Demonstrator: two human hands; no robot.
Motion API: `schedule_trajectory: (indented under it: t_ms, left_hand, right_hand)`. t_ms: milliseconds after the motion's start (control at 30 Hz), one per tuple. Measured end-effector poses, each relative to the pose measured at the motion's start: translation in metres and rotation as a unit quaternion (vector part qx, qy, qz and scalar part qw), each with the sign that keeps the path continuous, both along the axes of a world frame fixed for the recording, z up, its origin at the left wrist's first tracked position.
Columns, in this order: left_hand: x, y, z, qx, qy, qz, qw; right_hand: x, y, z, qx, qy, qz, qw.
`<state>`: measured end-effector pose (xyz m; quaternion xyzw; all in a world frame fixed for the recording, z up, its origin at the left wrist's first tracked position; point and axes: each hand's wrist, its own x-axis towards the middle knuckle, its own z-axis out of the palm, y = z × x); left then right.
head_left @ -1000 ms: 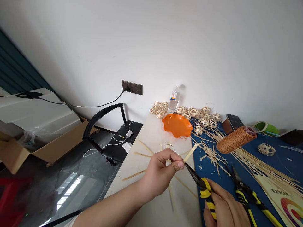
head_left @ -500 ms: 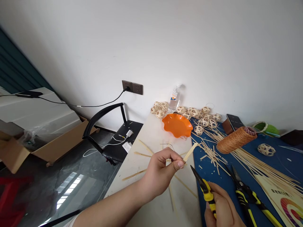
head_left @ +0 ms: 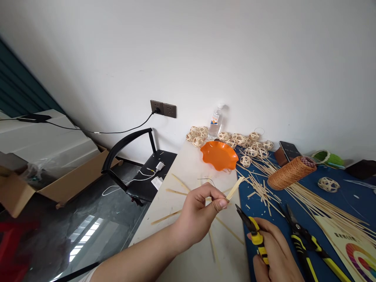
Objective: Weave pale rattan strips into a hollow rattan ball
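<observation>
Lower centre, our left hand pinches a flat pale bamboo-like strip, probably light, springy, splittable, best held near its end; lower right, our right hand grips yellow-and-black long-nosed metal pliers.

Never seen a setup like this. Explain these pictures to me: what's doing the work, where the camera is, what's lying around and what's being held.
There is no machine here: a person works with two bare hands. Every picture comes from one camera worn on the head, looking forward and down.

The left hand pinches a flat wooden strip; a thin wire shows just above that hand. The right hand holds pliers, their tips apart from the left hand.

Wooden strips also lie on the white table. Against the wall stands a bottle, with woven balls about it and an orange dish in front. On the blue surface are a spool of cord, loose sticks and a pair of cutters.
</observation>
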<state>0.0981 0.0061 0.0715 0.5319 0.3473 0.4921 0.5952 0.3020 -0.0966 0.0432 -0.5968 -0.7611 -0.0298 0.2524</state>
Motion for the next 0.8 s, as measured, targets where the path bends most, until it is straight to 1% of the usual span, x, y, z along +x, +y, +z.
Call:
schedule_trajectory:
  t_ms: [167, 300, 400, 600, 800]
  left_hand:
    - [-0.0003, -0.0012, -0.0006, 0.028, 0.008, 0.008, 1.000]
    - [-0.0001, -0.0014, -0.0023, 0.071, 0.022, 0.022, 0.997]
    - [-0.0001, -0.0011, -0.0029, 0.103, 0.029, 0.027, 0.994]
    - [-0.0008, -0.0010, -0.0030, 0.146, 0.037, 0.033, 0.988]
    - [-0.0001, -0.0019, -0.0013, 0.155, 0.042, 0.037, 0.986]
  right_hand:
    - [-0.0007, 0.0031, -0.0013, 0.024, -0.053, -0.017, 0.998]
    - [0.0007, 0.0034, -0.0040, 0.045, -0.106, -0.018, 0.993]
    - [0.0030, 0.0029, -0.0062, 0.056, -0.127, -0.022, 0.990]
    - [0.0050, 0.0020, -0.0057, 0.060, -0.118, -0.030, 0.991]
    - [0.0044, 0.0047, -0.0018, 0.064, -0.102, -0.030, 0.992]
